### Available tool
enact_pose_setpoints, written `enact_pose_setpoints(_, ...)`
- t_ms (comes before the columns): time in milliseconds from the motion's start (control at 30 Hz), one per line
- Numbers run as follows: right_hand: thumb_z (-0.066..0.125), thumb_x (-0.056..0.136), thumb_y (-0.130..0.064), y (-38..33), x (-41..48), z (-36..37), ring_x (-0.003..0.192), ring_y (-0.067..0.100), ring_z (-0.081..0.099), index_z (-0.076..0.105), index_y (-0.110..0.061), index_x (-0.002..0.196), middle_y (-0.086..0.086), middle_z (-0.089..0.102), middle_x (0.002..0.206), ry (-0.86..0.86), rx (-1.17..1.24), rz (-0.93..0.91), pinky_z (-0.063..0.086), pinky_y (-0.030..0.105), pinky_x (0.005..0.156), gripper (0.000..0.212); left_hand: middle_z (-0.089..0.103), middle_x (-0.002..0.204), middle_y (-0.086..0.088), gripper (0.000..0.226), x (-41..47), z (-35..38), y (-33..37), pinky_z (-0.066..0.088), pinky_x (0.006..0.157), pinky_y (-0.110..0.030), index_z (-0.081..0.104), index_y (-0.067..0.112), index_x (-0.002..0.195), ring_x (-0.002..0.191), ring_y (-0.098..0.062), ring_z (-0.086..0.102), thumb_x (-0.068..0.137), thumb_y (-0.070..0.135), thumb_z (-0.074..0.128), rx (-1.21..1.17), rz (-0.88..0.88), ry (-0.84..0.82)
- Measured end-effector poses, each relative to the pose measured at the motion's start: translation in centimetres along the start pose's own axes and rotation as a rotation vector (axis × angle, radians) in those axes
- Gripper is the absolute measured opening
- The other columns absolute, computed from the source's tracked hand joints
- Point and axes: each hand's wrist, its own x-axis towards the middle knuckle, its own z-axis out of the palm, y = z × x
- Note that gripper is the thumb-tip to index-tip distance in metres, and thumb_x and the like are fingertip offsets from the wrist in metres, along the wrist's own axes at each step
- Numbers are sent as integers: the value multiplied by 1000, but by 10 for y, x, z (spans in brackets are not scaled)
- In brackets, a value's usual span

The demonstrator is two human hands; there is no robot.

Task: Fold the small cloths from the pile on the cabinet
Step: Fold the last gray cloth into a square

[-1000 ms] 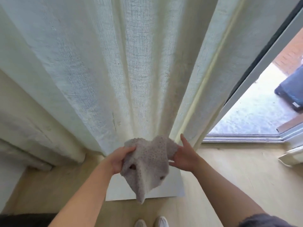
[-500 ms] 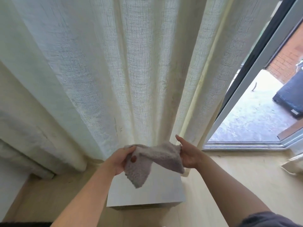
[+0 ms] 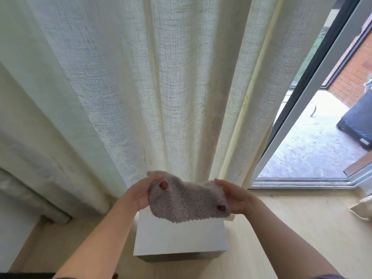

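A small grey nubbly cloth [image 3: 185, 200] is stretched out in the air between my two hands, above a low white cabinet [image 3: 181, 238]. My left hand [image 3: 141, 193] pinches its upper left corner, a thumb tip showing on top. My right hand [image 3: 236, 198] pinches the lower right corner, thumb on the near face. The cloth spreads roughly flat, its lower edge hanging just over the cabinet's back part. No pile of cloths shows in this view.
A pale full-length curtain [image 3: 161, 87] hangs right behind the cabinet. An open glass door [image 3: 306, 101] at the right leads to a paved yard with a dark bin [image 3: 358, 119]. Light wood floor [image 3: 302, 228] surrounds the cabinet; a beige fabric thing [image 3: 362, 208] lies at the far right.
The cloth hung bunched and drooping from my hands; now my hands have drawn apart and spread it out wide. The view has tilted up a little.
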Motion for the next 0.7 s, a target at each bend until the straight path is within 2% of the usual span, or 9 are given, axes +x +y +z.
enact_pose_setpoints(67,73,86,-24,-2,-1,-1,102,32,59,60,-3,112,18,57,113,-52,-36,-51,50,48,90,36,71,95,-18,12,-4,0,1,59,69,-37,69,3,96,84,-28,69,90,7,60,57,22,-21)
enact_pose_setpoints(167,62,90,-20,-3,-5,0,104,34,61,65,-8,117,18,63,116,63,-78,-76,48,52,98,30,70,98,-19,17,-3,-1,0,60,61,-31,64,-1,107,83,-26,68,90,3,62,164,66,136)
enact_pose_setpoints(267,52,97,-14,-9,-9,2,85,24,66,69,-7,110,12,67,95,255,-271,-124,58,38,76,23,69,99,-14,23,2,-4,3,57,70,-33,63,6,102,85,-24,66,86,21,72,503,140,378)
enact_pose_setpoints(367,58,95,-9,-12,-12,2,82,21,65,61,-12,99,10,63,94,383,-350,-225,57,35,72,6,62,105,-8,43,-2,-1,11,51,90,-37,57,8,107,101,-27,61,80,34,78,644,233,574)
enact_pose_setpoints(433,67,90,-6,-15,-13,0,93,25,67,56,-21,109,12,66,105,388,-357,-303,57,37,76,26,63,106,1,61,-10,3,16,43,95,-33,46,14,128,106,-20,58,80,28,79,588,291,459)
enact_pose_setpoints(500,73,85,-6,-16,-19,3,101,27,67,61,-19,115,13,68,110,387,-498,-356,58,40,86,35,70,91,8,65,-15,3,16,41,91,-25,44,23,134,98,-9,61,79,13,77,722,340,255)
enact_pose_setpoints(567,74,85,-9,-17,-22,5,96,21,67,70,-18,102,8,71,102,449,-728,-423,57,34,87,20,65,92,8,43,-12,-1,14,39,79,-14,61,22,120,96,-11,61,82,7,71,1073,414,198)
enact_pose_setpoints(633,73,85,-12,-20,-24,8,88,17,65,71,-22,84,0,71,87,535,-939,-512,53,26,78,10,56,91,7,11,-10,-5,15,36,69,-12,69,22,97,91,-16,58,89,15,65,1356,498,252)
enact_pose_setpoints(700,71,87,-18,-27,-26,11,89,17,64,68,-24,81,-4,69,87,583,-1073,-622,49,24,79,9,51,95,4,15,-8,-8,17,38,69,-19,70,15,93,86,-15,54,96,23,58,1499,561,330)
